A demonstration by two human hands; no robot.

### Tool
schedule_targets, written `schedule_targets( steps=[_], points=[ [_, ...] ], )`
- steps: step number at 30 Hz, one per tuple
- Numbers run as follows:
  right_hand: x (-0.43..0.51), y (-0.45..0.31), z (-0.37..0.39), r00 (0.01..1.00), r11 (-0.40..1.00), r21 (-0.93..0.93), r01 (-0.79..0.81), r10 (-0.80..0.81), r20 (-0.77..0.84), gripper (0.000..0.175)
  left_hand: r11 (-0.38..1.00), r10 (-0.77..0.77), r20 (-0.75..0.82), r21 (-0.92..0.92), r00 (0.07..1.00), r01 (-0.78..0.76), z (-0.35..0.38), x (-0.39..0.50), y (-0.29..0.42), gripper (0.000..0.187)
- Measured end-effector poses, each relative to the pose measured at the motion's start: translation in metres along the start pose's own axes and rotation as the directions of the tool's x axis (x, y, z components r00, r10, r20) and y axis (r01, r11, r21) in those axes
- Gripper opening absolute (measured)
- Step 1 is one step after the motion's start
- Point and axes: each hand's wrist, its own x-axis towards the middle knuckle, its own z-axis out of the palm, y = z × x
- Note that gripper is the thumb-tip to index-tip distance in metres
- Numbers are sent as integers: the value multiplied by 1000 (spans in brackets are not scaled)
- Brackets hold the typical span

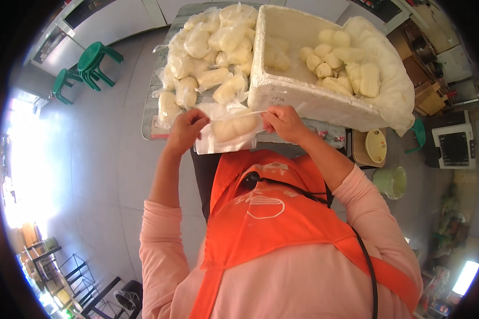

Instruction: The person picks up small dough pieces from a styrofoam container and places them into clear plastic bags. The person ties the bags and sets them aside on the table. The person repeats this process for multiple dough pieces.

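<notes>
My left hand (pixel 189 129) and my right hand (pixel 285 123) each pinch one end of a clear plastic bag's mouth (pixel 239 114), pulled into a taut line between them. Inside the bag lie pale steamed buns (pixel 235 128), at the table's front edge. Under it is a stack of flat clear bags (pixel 207 146). Just beyond my left hand, a heap of bagged buns (pixel 211 44) covers the left of the table. Behind my right hand stands a white foam box (pixel 315 97) holding loose buns (pixel 327 58).
A white cloth (pixel 383 60) drapes over the box's right side. Green stools (pixel 94 60) stand on the floor at left. To the right of the table are a round yellowish lid (pixel 375 146) and a lined green bin (pixel 390 182). The grey table (pixel 153 91) ends just before my body.
</notes>
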Motion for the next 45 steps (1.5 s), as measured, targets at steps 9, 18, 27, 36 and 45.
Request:
schedule_targets(
  steps=[9, 18, 27, 36, 45],
  points=[
    [18, 29, 68, 938, 778, -527, 344, -316, 145, 49, 984, -118, -265, 97, 957, 148, 20, 19, -103, 17],
    [56, 44, 117, 933, 675, -645, 357, -218, 287, 66, 933, -277, -247, -302, 929, 198, 10, 8, -122, 19],
    [45, -69, -7, 936, 936, -40, 349, -346, 69, 66, 940, -311, -26, -160, 950, 303, 22, 32, -147, 29],
    [147, 2, -166, 978, 668, -741, -68, 190, 81, 67, 994, -109, -486, -67, 867, 88, -26, 38, -131, 19],
    [193, 60, -106, 969, 382, -894, 234, -20, 245, 50, 678, 47, -684, 557, 728, 480, -75, 72, -109, 60]
  ],
)
